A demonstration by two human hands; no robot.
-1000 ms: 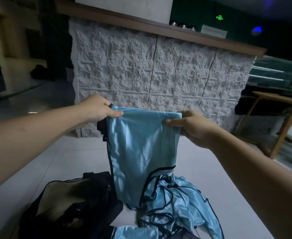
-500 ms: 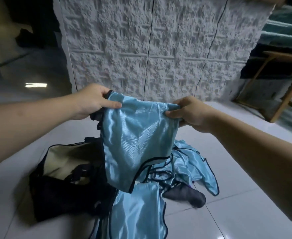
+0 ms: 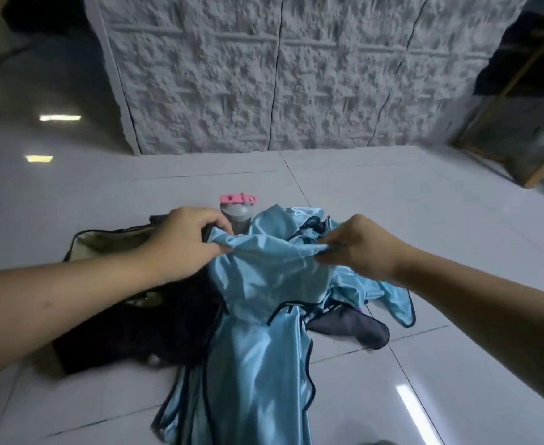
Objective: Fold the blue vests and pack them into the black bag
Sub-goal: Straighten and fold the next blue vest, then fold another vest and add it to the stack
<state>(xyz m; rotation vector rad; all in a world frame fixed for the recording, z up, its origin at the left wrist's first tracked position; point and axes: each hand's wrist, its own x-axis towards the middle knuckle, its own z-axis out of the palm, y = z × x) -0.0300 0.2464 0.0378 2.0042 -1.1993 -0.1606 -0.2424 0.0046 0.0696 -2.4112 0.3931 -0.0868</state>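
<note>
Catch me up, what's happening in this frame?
A person is folding a blue vest, seen from a head camera. The left hand and right hand each pinch a top corner of it, holding it low over the floor. An open black bag sits to the left, under the left forearm. More blue vests lie loose on the tiles, so packing isn't finished. A bottle with a pink lid stands just behind.
</note>
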